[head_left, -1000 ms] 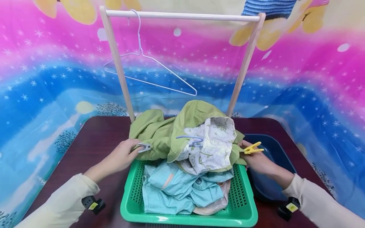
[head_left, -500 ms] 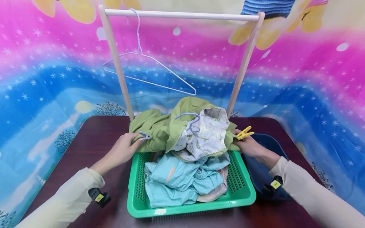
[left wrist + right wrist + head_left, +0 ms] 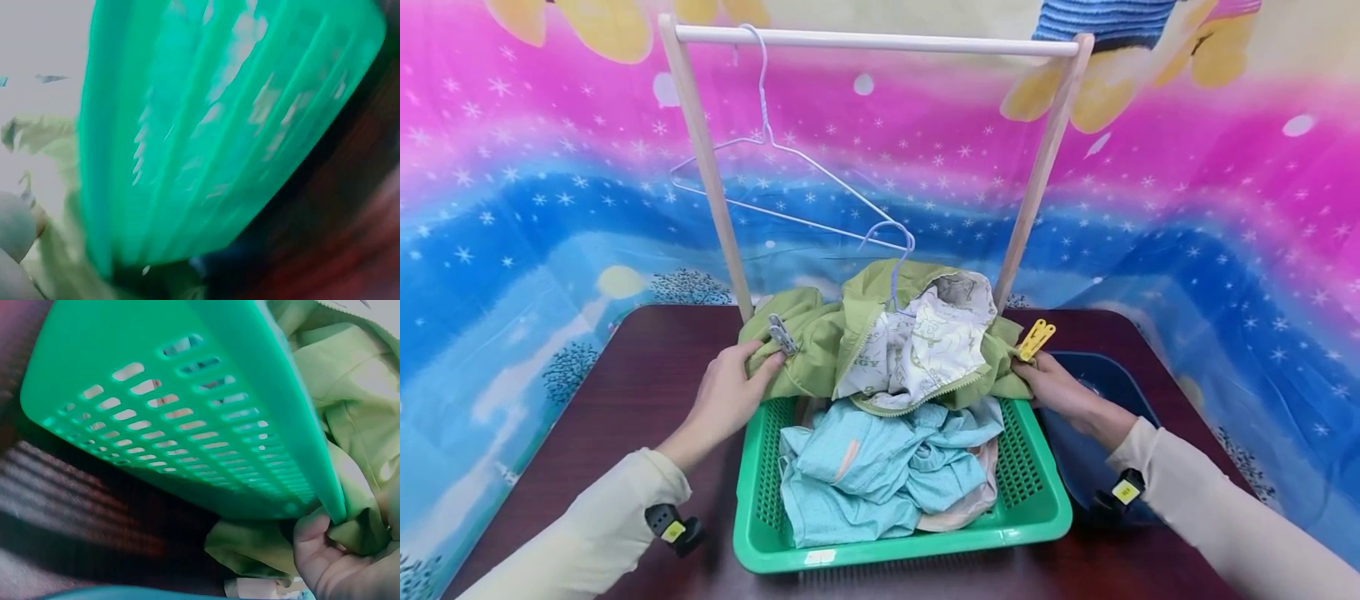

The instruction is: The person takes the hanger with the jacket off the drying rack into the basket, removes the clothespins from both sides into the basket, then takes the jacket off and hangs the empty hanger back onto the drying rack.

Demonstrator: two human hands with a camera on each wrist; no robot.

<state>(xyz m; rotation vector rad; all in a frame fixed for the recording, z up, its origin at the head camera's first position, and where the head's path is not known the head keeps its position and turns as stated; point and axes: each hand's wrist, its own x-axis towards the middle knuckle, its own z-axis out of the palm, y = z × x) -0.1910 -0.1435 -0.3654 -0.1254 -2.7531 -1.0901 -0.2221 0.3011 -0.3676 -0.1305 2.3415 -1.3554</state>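
A green zip jacket [image 3: 816,354] with a white printed lining lies across the far part of a green basket [image 3: 902,557]. From its neck rises the lilac hook of a clothes hanger [image 3: 897,271]; the hanger's body is hidden inside. My left hand [image 3: 727,392] pinches the jacket's left side, beside a grey clothespin [image 3: 782,334] clipped there. At the opposite side my right hand [image 3: 1063,390] grips the cloth below a yellow clothespin [image 3: 1037,340]. In the right wrist view, that hand's thumb [image 3: 312,526] is right at the basket's rim. The left wrist view is blurred.
Light blue clothes [image 3: 850,492] and a pale pink one lie in the basket. Behind stands a wooden rack [image 3: 880,38] with an empty wire hanger [image 3: 842,179] hooked on its bar. A dark blue tub [image 3: 1097,375] is at the right on the dark red table [image 3: 655,367].
The hanger hook has swung from lying over the lining to standing above the jacket. Both clothespins have tipped upward. The basket shifted slightly away early on, and my right hand moved inward.
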